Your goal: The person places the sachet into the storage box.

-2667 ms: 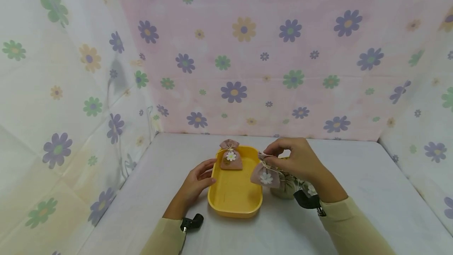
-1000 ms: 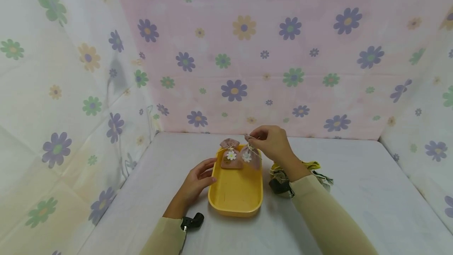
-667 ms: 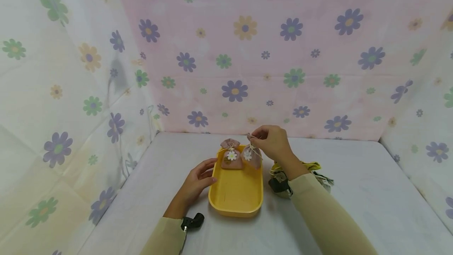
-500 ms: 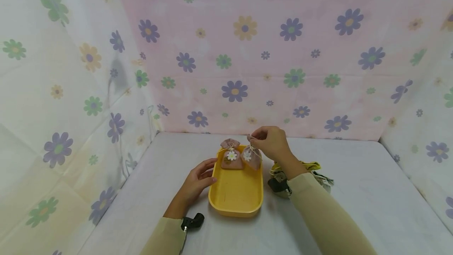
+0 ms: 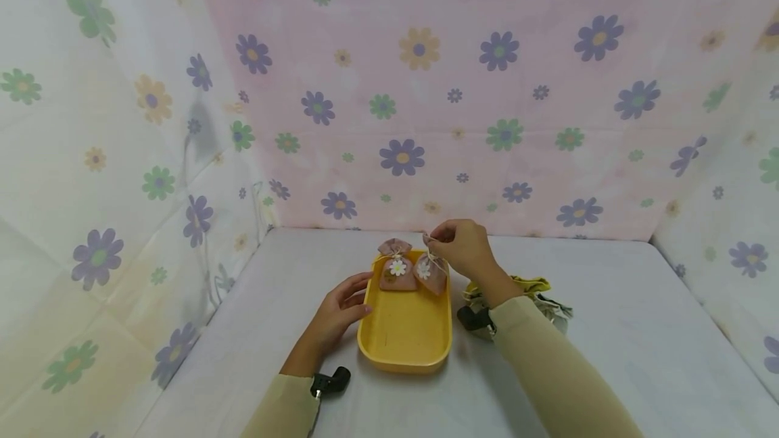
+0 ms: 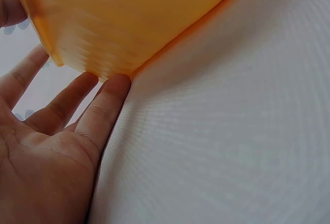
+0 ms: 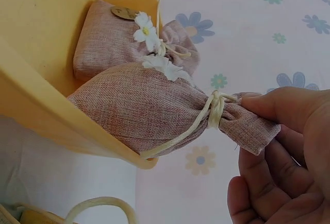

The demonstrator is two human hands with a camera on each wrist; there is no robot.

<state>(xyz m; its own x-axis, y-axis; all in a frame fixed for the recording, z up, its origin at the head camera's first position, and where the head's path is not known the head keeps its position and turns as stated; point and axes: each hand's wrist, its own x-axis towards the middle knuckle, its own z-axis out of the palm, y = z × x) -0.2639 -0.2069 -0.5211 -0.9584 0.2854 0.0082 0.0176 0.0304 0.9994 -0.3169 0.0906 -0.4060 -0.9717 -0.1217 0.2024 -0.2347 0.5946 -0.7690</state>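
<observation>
R hand (image 5: 464, 249) has brought 2nd pouch (image 5: 431, 273) down into tray (image 5: 404, 347) beside 1st pouch (image 5: 397, 273), fingers pinching its neck. L hand (image 5: 338, 311) spread flat vs tray side. Placement nearly done.

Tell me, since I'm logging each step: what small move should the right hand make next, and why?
Probably let go. The right hand pinches the tied neck of the second pouch, whose body already rests in the yellow tray beside the first pouch.
</observation>
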